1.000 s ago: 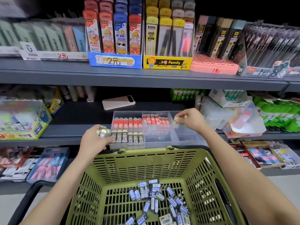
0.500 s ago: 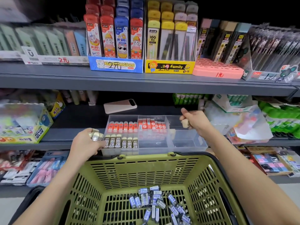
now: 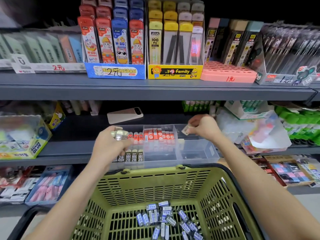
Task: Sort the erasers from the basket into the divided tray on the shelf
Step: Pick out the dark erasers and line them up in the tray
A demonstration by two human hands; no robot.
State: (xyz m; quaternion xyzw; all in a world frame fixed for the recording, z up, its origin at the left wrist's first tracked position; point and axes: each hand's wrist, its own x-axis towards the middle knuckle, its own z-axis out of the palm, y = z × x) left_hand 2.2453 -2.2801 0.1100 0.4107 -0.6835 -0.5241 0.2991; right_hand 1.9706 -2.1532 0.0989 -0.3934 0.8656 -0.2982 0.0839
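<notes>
The left hand (image 3: 110, 148) is curled around a small clutch of pale erasers (image 3: 118, 135), held just above the left end of the clear divided tray (image 3: 199, 154), which sits on the middle shelf (image 3: 69, 151). The right hand (image 3: 205, 129) pinches a single pale eraser (image 3: 186, 130) between thumb and fingertips over the tray's right rear compartment. Whether it touches the tray wall cannot be told. Inside the tray, red-sleeved erasers (image 3: 159, 135) stand in rows across the left and middle rear compartments. Black 2B erasers (image 3: 134, 157) line the left front compartment, partly hidden by the left wrist. One pale piece lies by the divider near the right side, too blurred to name. Below, close against the shelf edge, the green basket (image 3: 155, 181) holds a loose heap of blue-wrapped erasers (image 3: 162, 218) on its slatted floor. A pale phone (image 3: 124, 115) lies flat on the shelf behind the tray.
</notes>
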